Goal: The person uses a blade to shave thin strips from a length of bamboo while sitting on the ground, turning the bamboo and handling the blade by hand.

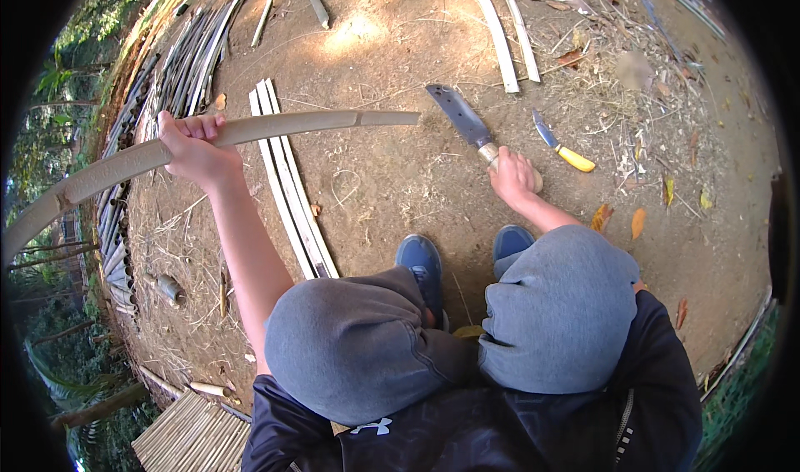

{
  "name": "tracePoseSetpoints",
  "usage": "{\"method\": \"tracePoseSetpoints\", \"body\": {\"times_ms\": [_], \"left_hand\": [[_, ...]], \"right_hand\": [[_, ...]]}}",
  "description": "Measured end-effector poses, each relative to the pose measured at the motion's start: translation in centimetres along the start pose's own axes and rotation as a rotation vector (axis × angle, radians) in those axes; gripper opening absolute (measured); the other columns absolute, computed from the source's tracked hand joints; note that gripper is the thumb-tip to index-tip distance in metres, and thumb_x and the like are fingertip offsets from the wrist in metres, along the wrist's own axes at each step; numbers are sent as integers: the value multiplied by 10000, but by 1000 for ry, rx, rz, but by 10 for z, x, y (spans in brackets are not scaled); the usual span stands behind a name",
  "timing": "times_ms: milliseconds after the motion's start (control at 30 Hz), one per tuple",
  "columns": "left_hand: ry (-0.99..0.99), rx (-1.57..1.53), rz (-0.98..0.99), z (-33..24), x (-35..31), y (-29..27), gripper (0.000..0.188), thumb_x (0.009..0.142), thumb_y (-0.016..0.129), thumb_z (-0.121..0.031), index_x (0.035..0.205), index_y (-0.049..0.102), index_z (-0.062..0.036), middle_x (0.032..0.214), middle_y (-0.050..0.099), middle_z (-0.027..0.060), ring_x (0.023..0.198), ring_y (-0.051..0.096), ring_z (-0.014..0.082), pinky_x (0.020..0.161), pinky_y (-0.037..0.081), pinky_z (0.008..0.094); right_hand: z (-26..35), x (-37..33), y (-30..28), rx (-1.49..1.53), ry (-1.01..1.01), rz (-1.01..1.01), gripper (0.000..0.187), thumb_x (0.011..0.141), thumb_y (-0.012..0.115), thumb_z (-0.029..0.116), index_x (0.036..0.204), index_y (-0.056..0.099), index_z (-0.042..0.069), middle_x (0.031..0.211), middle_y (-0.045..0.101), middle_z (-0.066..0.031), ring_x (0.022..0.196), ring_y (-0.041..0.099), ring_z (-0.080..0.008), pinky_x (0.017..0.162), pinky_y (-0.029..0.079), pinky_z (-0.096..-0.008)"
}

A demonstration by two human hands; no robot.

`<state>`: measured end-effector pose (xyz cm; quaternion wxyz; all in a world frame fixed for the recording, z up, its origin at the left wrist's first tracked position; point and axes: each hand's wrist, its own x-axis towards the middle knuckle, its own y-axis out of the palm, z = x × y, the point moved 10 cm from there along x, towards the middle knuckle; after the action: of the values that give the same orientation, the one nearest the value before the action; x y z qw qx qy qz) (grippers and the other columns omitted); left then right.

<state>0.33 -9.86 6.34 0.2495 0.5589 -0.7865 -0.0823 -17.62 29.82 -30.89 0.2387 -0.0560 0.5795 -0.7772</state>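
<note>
My left hand (198, 149) is closed around a long, pale bamboo strip (287, 124). The strip looks curved in this view, running from the far left rim to a free end in front of me. In my right hand (514, 174) is the wooden handle of a machete (463, 119), its broad dark blade slanting away up and to the left. The blade and the strip's free end appear a short gap apart. A smaller knife (563, 144) with a yellow handle lies on the ground to the right of the machete.
Split bamboo strips (287, 180) lie on the dirt left of my shoes (421, 264), with more pale strips (502, 39) farther off. A pile of bamboo poles (187, 72) lines the left. Wood shavings (600, 80) and dry leaves litter the right. A slatted bamboo panel (192, 439) is at lower left.
</note>
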Motion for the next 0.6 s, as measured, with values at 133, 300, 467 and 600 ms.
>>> {"method": "tracePoseSetpoints", "body": {"times_ms": [133, 300, 467, 600], "left_hand": [[9, 1, -30, -15, 5, -5, 380, 1038, 559, -298, 759, 356, -138, 625, 298, -23, 549, 335, 125, 567, 429, 340], [-30, -41, -43, -18, 3, -7, 389, 1045, 559, -330, 769, 362, -137, 643, 283, -21, 574, 317, 128, 602, 437, 347], [-109, -83, -51, -4, 6, -8, 408, 1056, 538, -342, 758, 349, -138, 643, 272, -22, 569, 301, 128, 612, 449, 346], [-176, -141, -62, 10, 17, -20, 407, 1071, 501, -338, 755, 341, -136, 638, 282, -20, 565, 309, 127, 620, 463, 341]], "right_hand": [[5, -1, 5, 33, -60, 47, 508, 858, 779, 274, 1219, 552, -3, 1226, 565, -195, 1192, 526, -357, 1052, 430, -459], [66, 13, -85, 377, -303, -109, 660, 876, 760, 366, 1367, 499, 11, 1359, 485, -203, 1303, 469, -318, 1066, 439, -485], [134, 8, -110, 210, -670, -121, 577, 911, 703, 420, 1372, 528, 122, 1362, 575, -130, 1233, 583, -259, 958, 539, -443], [123, 13, -107, 364, -740, -55, 498, 899, 726, 416, 1315, 605, 170, 1149, 723, -98, 943, 732, -284, 848, 592, -413]]}}
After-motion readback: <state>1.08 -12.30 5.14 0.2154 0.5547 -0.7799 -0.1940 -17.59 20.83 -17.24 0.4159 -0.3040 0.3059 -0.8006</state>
